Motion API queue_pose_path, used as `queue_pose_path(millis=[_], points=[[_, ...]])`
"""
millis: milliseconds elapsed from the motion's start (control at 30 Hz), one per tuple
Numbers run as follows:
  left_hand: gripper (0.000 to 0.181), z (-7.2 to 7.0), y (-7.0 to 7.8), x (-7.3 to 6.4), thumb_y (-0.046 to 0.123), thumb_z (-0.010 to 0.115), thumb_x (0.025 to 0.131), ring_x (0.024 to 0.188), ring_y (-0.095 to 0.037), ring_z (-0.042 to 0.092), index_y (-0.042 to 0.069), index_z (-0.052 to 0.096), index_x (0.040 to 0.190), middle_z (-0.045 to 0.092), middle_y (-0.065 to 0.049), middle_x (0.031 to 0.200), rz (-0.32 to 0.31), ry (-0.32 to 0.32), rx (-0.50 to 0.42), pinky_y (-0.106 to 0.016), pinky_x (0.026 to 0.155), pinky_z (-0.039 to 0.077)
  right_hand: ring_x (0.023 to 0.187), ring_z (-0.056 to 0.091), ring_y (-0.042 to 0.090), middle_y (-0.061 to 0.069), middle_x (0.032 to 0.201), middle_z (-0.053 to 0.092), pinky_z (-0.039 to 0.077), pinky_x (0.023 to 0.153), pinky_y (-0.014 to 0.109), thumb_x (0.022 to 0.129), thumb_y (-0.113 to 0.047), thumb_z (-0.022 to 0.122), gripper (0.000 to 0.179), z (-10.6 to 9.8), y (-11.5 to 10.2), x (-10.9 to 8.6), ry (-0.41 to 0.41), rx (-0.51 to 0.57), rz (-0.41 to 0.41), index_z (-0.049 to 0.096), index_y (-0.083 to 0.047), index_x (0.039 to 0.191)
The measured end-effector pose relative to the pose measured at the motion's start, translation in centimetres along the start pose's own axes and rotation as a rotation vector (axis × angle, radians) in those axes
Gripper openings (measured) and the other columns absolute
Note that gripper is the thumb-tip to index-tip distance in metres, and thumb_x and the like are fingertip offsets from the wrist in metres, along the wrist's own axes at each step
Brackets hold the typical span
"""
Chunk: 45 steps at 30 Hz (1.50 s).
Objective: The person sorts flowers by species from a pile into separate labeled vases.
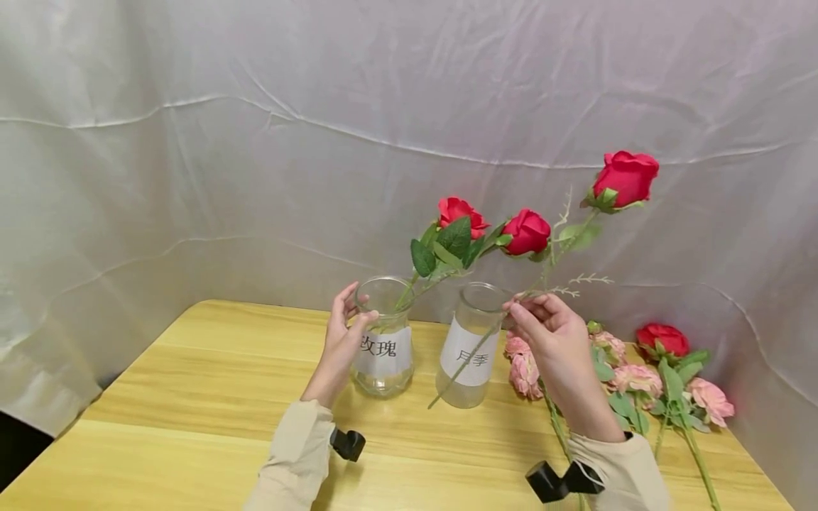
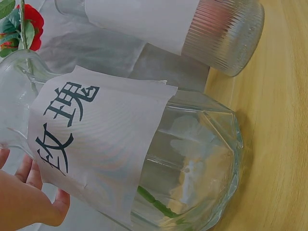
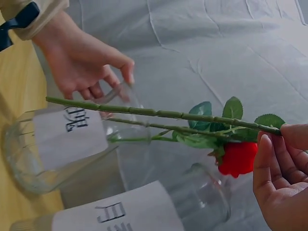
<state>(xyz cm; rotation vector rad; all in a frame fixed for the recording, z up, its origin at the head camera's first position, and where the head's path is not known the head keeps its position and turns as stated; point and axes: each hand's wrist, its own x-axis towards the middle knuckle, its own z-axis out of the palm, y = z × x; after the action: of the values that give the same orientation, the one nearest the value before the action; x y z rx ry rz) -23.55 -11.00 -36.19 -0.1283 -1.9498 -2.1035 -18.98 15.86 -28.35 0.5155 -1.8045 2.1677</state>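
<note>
Left hand (image 1: 337, 339) gripping, right hand (image 1: 559, 344) pinching, both busy!
From the left, I see fingers curled round the neck of a clear, flared glass vase with a white label (image 1: 383, 383), two red roses (image 1: 461, 216) leaning out. Next, a straight, clear glass vase with a ribbed base (image 1: 463, 397); across its front slants the long-stemmed red rose (image 1: 628, 177) in the right hand. I'd steady the glass and lift that low stem tip above the rims before tilting.

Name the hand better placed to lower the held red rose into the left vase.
Probably the right hand: it pinches the rose by its stem, whose lower end is free. The left hand grips the left vase, so seems better suited to steadying it.
</note>
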Motion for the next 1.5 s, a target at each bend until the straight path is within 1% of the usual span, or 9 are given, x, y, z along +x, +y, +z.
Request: queue_pose_path(millis=[267,433,633,767,900,1067,1200,1300,1500], points=[[0.068,0.0,-0.1,-0.1,0.013,0.058,0.089,0.128,-0.031,0.034,0.010,0.027,0.149,0.042,-0.017,0.139,0.008,-0.001,0.001,-0.053,0.107,0.026,0.082,0.061,0.012,0.002,0.090,0.066,0.052,0.069,0.023,0.095,-0.003,0.059,0.006,1.3,-1.0,2.1,-0.005,-0.011,0.003,0.057,-0.004,0.100],[0.068,0.1,-0.2,-0.1,0.013,0.058,0.088,0.129,-0.032,0.033,0.010,0.027,0.149,0.042,-0.018,0.139,0.009,-0.005,0.000,-0.054,0.108,0.025,0.083,0.061,0.011,0.001,0.090,0.067,0.052,0.068,0.022,0.094,-0.003,0.060,0.005,2.1,-1.1,3.2,0.006,-0.014,0.012,0.057,-0.003,0.098],[0.068,0.3,-0.2,0.0,0.012,0.058,0.089,0.128,-0.032,0.034,0.009,0.027,0.149,0.041,-0.020,0.139,0.011,-0.009,-0.009,-0.052,0.107,0.026,0.084,0.062,0.012,-0.002,0.090,0.067,0.052,0.069,0.021,0.094,0.001,0.057,0.008,3.0,-1.0,4.2,0.052,-0.040,0.023,0.055,0.001,0.102],[0.068,0.2,-0.1,0.0,0.011,0.059,0.088,0.128,-0.030,0.034,0.011,0.028,0.149,0.041,-0.017,0.139,0.006,-0.009,-0.013,-0.051,0.108,0.025,0.086,0.062,0.012,-0.002,0.091,0.066,0.051,0.071,0.021,0.095,-0.003,0.057,0.012,3.4,-1.0,4.8,0.090,-0.048,0.037,0.053,0.000,0.106],[0.068,0.1,-0.1,0.0,0.010,0.059,0.089,0.128,-0.031,0.034,0.010,0.027,0.149,0.041,-0.017,0.138,0.011,-0.010,-0.013,-0.051,0.108,0.025,0.086,0.061,0.014,0.000,0.093,0.066,0.051,0.071,0.020,0.096,-0.005,0.057,0.013,3.7,-1.0,5.3,0.130,-0.031,0.040,0.053,-0.001,0.107],[0.068,0.0,-0.1,0.0,0.010,0.058,0.089,0.128,-0.031,0.033,0.010,0.027,0.149,0.041,-0.017,0.138,0.012,-0.007,-0.007,-0.052,0.108,0.025,0.087,0.061,0.015,0.002,0.094,0.066,0.050,0.070,0.020,0.095,-0.005,0.059,0.010,4.1,-1.1,6.2,0.155,0.004,0.017,0.054,-0.003,0.104],[0.068,0.0,-0.2,0.0,0.011,0.058,0.089,0.128,-0.031,0.033,0.011,0.027,0.149,0.041,-0.017,0.139,0.005,-0.005,-0.006,-0.052,0.108,0.025,0.084,0.060,0.012,-0.001,0.090,0.066,0.051,0.069,0.019,0.094,-0.003,0.059,0.009,4.5,-1.0,6.8,0.161,0.009,-0.007,0.055,-0.002,0.103],[0.068,0.1,-0.2,0.0,0.011,0.059,0.089,0.128,-0.030,0.033,0.011,0.027,0.149,0.040,-0.018,0.139,0.003,-0.007,-0.008,-0.052,0.108,0.025,0.081,0.061,0.009,-0.005,0.086,0.066,0.051,0.067,0.018,0.094,-0.002,0.059,0.009,4.8,-0.8,7.2,0.172,-0.010,-0.021,0.055,-0.002,0.102],[0.068,0.1,-0.2,0.0,0.012,0.059,0.089,0.128,-0.031,0.033,0.010,0.027,0.149,0.041,-0.018,0.139,0.010,-0.008,-0.012,-0.052,0.108,0.025,0.079,0.060,0.009,-0.001,0.087,0.066,0.049,0.065,0.019,0.093,0.001,0.058,0.007,5.2,-0.7,7.7,0.196,0.019,-0.060,0.055,-0.002,0.099]])
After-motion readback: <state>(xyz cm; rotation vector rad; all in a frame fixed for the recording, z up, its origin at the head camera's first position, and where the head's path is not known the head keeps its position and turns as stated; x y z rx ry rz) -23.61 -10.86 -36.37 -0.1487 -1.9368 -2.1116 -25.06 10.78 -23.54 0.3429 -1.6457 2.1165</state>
